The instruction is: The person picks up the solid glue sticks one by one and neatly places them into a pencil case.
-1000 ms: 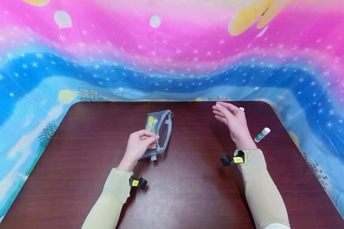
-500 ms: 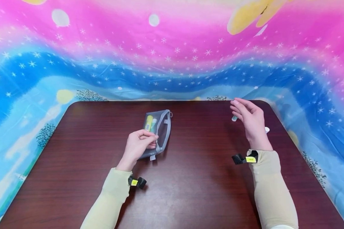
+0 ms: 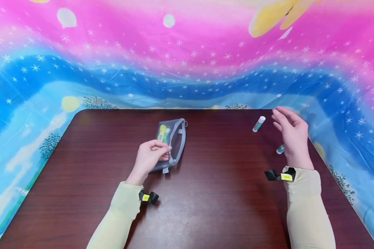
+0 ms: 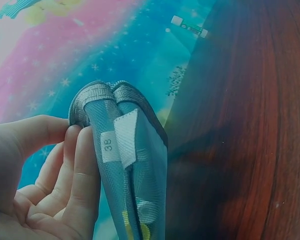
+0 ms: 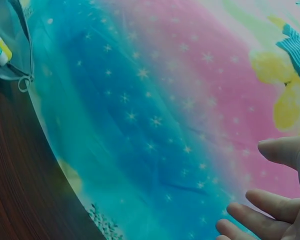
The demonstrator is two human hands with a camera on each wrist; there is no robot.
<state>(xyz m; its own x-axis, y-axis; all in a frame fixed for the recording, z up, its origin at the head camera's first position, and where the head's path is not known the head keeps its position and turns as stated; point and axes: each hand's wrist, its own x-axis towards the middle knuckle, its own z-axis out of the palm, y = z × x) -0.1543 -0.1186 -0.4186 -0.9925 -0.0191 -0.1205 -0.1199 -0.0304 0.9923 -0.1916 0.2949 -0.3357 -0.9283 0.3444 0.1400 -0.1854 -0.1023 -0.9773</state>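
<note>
My left hand pinches the zippered edge of a grey mesh pouch between thumb and fingertips. The pouch lies with its mouth parted towards the right. Through the mesh show a yellow glue stick and a smaller white-and-green one. Over the table's right side my right hand hovers with relaxed fingers, and in the right wrist view nothing sits between them. One white-capped green glue stick lies just left of it. Another glue stick is partly hidden behind that hand.
A dark reddish-brown wooden table carries everything. Behind it and along its sides hangs a pink and blue patterned cloth. Each wrist wears a black camera mount, such as the right one.
My right hand has moved to the right, uncovering the farther glue stick and covering part of the nearer one. My left hand keeps its pinch on the pouch without visible movement.
</note>
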